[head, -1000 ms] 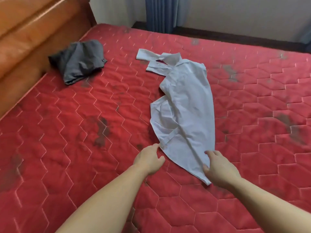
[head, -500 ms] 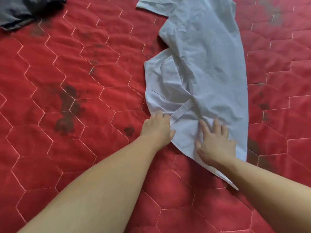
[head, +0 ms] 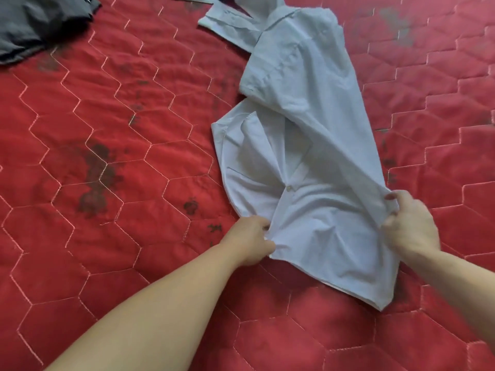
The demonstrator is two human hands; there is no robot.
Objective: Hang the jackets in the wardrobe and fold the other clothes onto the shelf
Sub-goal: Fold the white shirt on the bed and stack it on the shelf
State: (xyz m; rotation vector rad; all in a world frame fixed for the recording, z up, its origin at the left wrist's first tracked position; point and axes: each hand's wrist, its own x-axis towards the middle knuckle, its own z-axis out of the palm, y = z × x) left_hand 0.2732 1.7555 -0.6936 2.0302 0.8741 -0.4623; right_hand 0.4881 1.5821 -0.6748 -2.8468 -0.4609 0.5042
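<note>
A pale blue button shirt [head: 302,135] lies crumpled lengthwise on the red quilted mattress [head: 112,145], collar at the far end, hem toward me. My left hand [head: 250,241] pinches the hem's left edge. At the right side seam near the hem, my right hand [head: 407,226] grips the cloth with curled fingers. The fabric between both hands is pulled partly flat, with folds running up toward a button. A dark grey garment [head: 40,20] lies bunched at the far left corner of the view, away from both hands.
The mattress carries dark stains [head: 96,178] left of the shirt. The wardrobe and shelf are out of view.
My right hand moved from the hem's middle out to the shirt's right edge and took hold of it. My left hand now pinches the left edge, and the lower shirt is spread wider.
</note>
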